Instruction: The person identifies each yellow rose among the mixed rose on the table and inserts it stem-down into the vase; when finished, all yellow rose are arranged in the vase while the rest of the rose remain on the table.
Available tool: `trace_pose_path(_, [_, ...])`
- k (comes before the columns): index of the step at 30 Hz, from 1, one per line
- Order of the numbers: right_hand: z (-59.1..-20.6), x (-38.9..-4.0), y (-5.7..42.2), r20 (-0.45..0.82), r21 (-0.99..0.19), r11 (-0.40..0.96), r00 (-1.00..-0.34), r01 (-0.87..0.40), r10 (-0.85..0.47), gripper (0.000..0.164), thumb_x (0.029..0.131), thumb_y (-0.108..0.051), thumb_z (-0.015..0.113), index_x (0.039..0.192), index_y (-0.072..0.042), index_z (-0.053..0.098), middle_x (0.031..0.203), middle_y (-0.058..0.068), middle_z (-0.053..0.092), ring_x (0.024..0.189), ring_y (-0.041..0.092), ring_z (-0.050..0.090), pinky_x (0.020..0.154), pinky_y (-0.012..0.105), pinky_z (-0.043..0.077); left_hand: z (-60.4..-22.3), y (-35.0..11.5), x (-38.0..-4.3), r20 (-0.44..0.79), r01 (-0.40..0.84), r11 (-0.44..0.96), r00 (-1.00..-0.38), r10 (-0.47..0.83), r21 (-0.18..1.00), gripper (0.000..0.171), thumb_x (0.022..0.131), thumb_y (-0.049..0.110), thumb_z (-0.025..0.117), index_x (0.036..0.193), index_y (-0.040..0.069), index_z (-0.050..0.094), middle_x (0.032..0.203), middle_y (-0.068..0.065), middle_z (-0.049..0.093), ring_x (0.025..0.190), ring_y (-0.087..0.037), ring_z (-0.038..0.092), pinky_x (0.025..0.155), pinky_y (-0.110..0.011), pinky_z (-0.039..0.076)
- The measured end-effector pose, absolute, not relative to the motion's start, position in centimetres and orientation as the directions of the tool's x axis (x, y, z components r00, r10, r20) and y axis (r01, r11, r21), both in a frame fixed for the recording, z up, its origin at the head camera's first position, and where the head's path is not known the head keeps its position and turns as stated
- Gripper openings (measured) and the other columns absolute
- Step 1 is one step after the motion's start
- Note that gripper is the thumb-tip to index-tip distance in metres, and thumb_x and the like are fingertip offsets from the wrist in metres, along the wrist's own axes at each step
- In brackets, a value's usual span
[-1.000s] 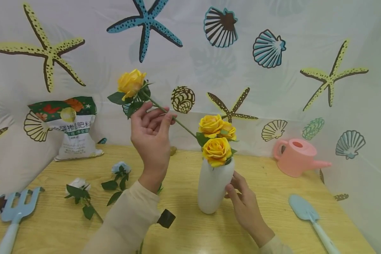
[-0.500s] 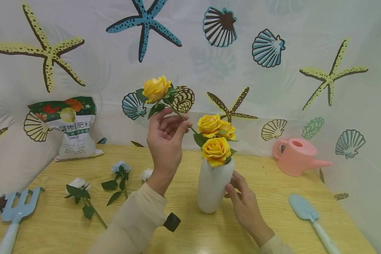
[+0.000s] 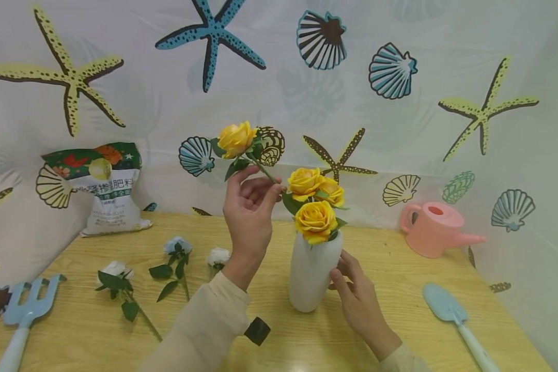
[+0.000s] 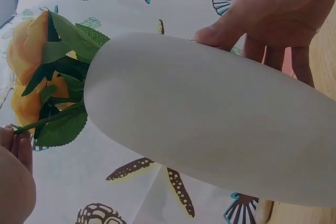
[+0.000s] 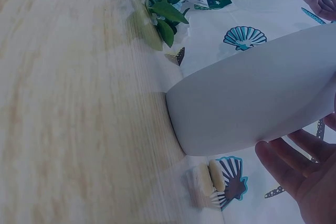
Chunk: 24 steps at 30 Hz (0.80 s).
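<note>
My left hand (image 3: 250,219) pinches the stem of a single yellow rose (image 3: 237,139), its bloom tilted to the upper left. The stem slants down toward the mouth of a white vase (image 3: 312,276); leaves hide its lower end. Several yellow roses (image 3: 316,222) stand in the vase. Low on the vase's right side, my right hand (image 3: 360,299) holds it between thumb and fingers. In the left wrist view the thumb of the right hand (image 4: 278,11) touches the vase wall. Upright on the table, the vase shows its base in the right wrist view.
White roses (image 3: 115,271) and a pale blue rose (image 3: 177,245) lie at left on the wooden table (image 3: 381,336). A blue hand fork (image 3: 30,307), a fertiliser bag (image 3: 111,194), a pink watering can (image 3: 432,230) and a blue trowel (image 3: 446,305) stand or lie around.
My left hand has moved right and down with the yellow rose, nearer the vase, and less of the stem shows. A white rose behind the left wrist came into view. My right hand stayed on the vase.
</note>
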State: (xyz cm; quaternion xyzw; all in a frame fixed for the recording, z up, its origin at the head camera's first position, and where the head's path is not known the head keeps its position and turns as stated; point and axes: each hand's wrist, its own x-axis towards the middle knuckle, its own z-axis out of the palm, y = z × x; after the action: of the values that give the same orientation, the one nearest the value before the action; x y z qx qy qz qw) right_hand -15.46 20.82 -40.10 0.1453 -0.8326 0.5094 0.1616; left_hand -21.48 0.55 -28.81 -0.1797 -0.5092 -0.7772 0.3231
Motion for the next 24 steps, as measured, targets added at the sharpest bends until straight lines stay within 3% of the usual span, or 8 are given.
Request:
trace_pose_path(4, [-40.1, -15.5, 20.8, 0.402, -0.809, 0.438, -0.913, -0.391, -0.074, 0.04, 0.108, -0.015, 0.048, 0.148, -0.013, 0.044, 0.133, 0.017, 0.064, 0.107, 0.007, 0.063, 0.08, 0.033, 0.061, -28.3, 0.3, -21.4, 0.619, 0.709, -0.254, -0.701, -0.354, 0.658, 0.039, 0.091, -0.008, 0.068, 0.126, -0.001, 0.052, 0.097, -0.003, 0.069, 0.085, -0.012, 0.071, 0.078, -0.025, 0.06])
trace_pose_path(12, [-40.1, -15.4, 20.9, 0.398, -0.813, 0.434, -0.914, -0.388, -0.072, 0.041, 0.107, -0.014, 0.049, 0.148, -0.014, 0.044, 0.133, 0.017, 0.064, 0.107, 0.007, 0.063, 0.081, 0.033, 0.061, -26.6, -0.6, -21.2, 0.659, 0.786, -0.246, -0.612, -0.436, 0.567, 0.038, 0.09, -0.007, 0.069, 0.125, 0.002, 0.056, 0.097, -0.004, 0.069, 0.084, -0.011, 0.071, 0.076, -0.023, 0.059])
trace_pose_path(17, [-40.1, -15.4, 20.9, 0.392, -0.817, 0.434, -0.918, -0.381, -0.069, 0.041, 0.107, -0.015, 0.049, 0.148, -0.014, 0.043, 0.134, 0.017, 0.064, 0.108, 0.007, 0.063, 0.081, 0.033, 0.061, -26.1, -0.9, -21.1, 0.657, 0.806, -0.268, -0.588, -0.472, 0.528, 0.037, 0.09, -0.008, 0.069, 0.125, 0.002, 0.058, 0.095, 0.003, 0.069, 0.084, -0.013, 0.07, 0.075, -0.022, 0.058])
trace_pose_path(24, [-40.1, -15.5, 20.9, 0.399, -0.814, 0.429, -0.914, -0.391, -0.076, 0.041, 0.108, -0.014, 0.048, 0.148, -0.014, 0.043, 0.136, 0.017, 0.062, 0.11, 0.01, 0.063, 0.081, 0.033, 0.061, -25.4, -1.3, -20.7, 0.66, 0.827, -0.296, -0.56, -0.5, 0.478, 0.038, 0.09, -0.008, 0.069, 0.125, 0.002, 0.06, 0.096, 0.0, 0.069, 0.086, -0.016, 0.071, 0.077, -0.023, 0.058])
